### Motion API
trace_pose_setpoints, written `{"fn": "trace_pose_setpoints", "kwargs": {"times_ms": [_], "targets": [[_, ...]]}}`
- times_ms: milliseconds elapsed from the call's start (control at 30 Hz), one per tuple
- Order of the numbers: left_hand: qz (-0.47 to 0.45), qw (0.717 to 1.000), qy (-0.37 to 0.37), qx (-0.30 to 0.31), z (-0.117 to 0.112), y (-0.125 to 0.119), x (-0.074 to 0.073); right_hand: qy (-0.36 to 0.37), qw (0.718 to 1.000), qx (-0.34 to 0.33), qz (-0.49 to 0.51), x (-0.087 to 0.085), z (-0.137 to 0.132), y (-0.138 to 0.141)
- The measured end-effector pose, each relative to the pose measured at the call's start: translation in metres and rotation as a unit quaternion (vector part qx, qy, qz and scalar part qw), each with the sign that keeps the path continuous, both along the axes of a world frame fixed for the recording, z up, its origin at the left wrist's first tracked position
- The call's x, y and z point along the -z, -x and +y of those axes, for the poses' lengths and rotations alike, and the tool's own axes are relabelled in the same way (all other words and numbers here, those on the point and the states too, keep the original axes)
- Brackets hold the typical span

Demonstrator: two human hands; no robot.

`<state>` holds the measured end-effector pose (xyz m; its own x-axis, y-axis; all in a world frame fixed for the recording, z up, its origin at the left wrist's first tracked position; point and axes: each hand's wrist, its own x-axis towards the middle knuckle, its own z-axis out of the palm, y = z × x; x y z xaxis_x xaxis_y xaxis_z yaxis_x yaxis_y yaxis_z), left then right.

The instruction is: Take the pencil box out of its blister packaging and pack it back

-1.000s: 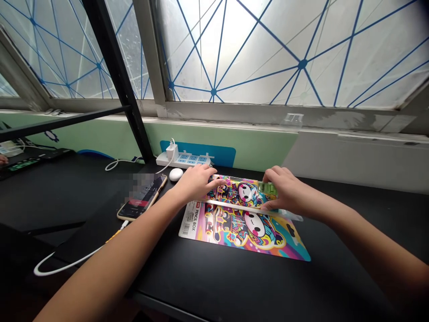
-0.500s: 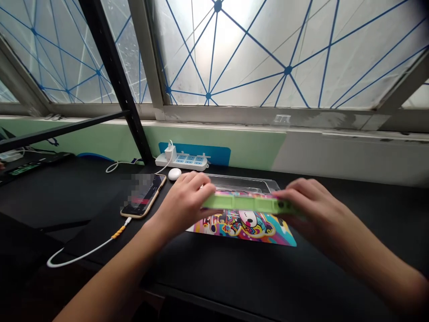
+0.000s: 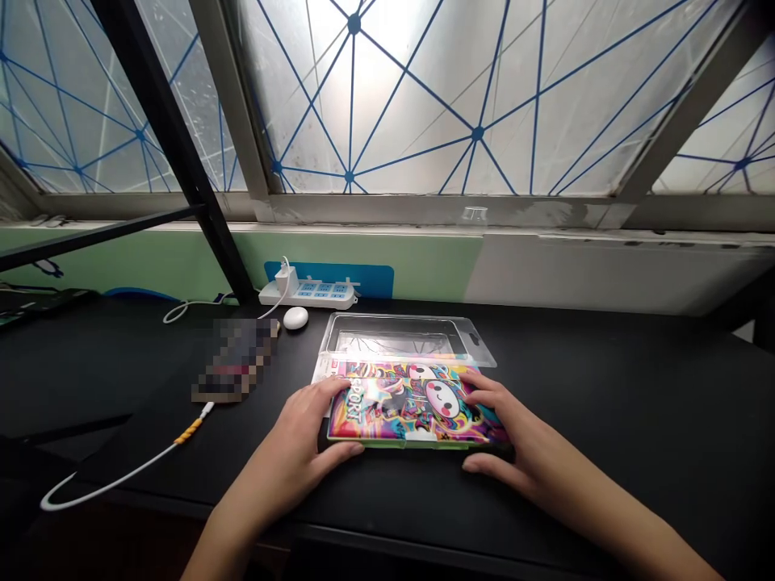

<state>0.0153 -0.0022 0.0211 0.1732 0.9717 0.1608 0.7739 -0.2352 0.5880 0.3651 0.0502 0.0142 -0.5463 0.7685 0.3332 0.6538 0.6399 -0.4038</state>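
We now find the rectangular printed pencil box with lime-green edges (image 3: 417, 405) lying flat on the black desk (image 3: 630, 387), no longer raised edge-on between the hands as in the earlier view, and the clear plastic blister tray (image 3: 400, 335) shows in full just behind it. Its long axis runs left to right across the desk, colourful face up, green edge toward us. The left hand (image 3: 284, 456) and right hand (image 3: 514, 452) rest over its two ends, fingers spread on top, thumbs toward the near edge, pinching nothing.
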Motion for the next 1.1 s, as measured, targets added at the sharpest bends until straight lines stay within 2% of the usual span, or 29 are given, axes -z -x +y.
{"fn": "trace_pose_setpoints", "kwargs": {"times_ms": [267, 400, 567, 700, 800, 933, 1100], "targets": [[-0.006, 1.0, -0.006, -0.025, 0.002, 0.0, 0.006, 0.089, 0.996, -0.019, 0.014, -0.011, 0.009, -0.012], [-0.016, 0.999, 0.008, -0.039, 0.001, 0.0, 0.006, 0.148, 0.985, 0.009, 0.089, -0.02, 0.017, -0.01], [-0.033, 0.999, 0.028, -0.017, -0.002, 0.0, 0.003, 0.295, 0.923, 0.114, 0.218, -0.016, 0.031, -0.004], [-0.038, 0.998, 0.054, -0.023, -0.003, -0.001, -0.001, 0.338, 0.887, 0.115, 0.292, -0.013, 0.033, 0.0], [-0.029, 0.998, 0.058, -0.026, -0.003, -0.002, -0.001, 0.355, 0.872, 0.119, 0.317, -0.014, 0.032, 0.001], [-0.011, 0.999, 0.039, -0.026, -0.002, 0.001, 0.003, 0.334, 0.878, 0.129, 0.318, -0.014, 0.029, -0.003], [-0.005, 0.999, 0.011, -0.052, -0.002, 0.002, 0.001, 0.235, 0.94, 0.099, 0.228, -0.013, 0.023, -0.012]]}}
